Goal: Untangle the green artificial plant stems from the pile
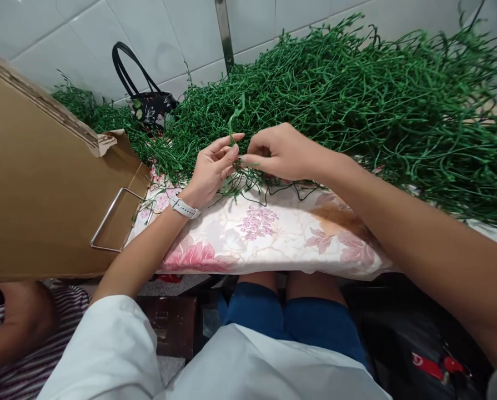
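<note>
Centrally | left hand (211, 168) pinches green strand (232, 123) | right hand (276, 150) alongside, grip unclear | bare cloth (290, 241) toward front edge (281, 268)

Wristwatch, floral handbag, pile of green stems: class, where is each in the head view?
Wristwatch (184, 206): head view, on its pale strap.
Floral handbag (150, 110): head view, on its patterned side.
Pile of green stems (335, 94): head view, around its middle.

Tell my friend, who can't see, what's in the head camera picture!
A person's left-hand grip pinches a green stem, with the right-hand grip close beside it, above a flowery cloth. Behind lies a big heap of green stems; a black handbag and brown cardboard are on the picture's left.
</note>
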`<state>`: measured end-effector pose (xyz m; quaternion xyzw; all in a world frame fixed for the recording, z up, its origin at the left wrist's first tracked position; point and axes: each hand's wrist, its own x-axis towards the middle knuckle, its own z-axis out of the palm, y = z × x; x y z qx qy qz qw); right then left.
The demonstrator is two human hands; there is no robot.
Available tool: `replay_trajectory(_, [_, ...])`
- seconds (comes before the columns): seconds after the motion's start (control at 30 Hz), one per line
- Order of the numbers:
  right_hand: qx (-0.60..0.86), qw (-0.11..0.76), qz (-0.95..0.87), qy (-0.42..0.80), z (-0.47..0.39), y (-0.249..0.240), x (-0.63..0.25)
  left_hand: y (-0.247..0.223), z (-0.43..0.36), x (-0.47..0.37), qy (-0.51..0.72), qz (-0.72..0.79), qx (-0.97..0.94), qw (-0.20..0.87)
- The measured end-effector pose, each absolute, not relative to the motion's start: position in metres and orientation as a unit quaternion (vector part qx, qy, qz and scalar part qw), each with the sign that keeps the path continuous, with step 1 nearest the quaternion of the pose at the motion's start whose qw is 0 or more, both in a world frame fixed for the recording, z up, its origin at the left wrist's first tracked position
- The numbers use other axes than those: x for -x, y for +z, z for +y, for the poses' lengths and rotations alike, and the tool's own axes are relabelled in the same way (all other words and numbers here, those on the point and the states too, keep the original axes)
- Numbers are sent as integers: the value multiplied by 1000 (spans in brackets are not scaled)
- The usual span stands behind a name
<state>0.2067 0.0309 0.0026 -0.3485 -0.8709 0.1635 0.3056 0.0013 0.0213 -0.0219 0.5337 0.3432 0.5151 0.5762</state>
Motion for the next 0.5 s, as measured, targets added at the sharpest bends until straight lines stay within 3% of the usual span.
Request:
replay_trajectory(0.23, [289, 343, -878, 167, 39, -16, -201, -25, 19, 4, 538, 378, -542, 522])
replay_trajectory(0.5, [337, 420, -823, 182, 42, -15, -203, -23, 41, 1, 497, 340, -605, 521])
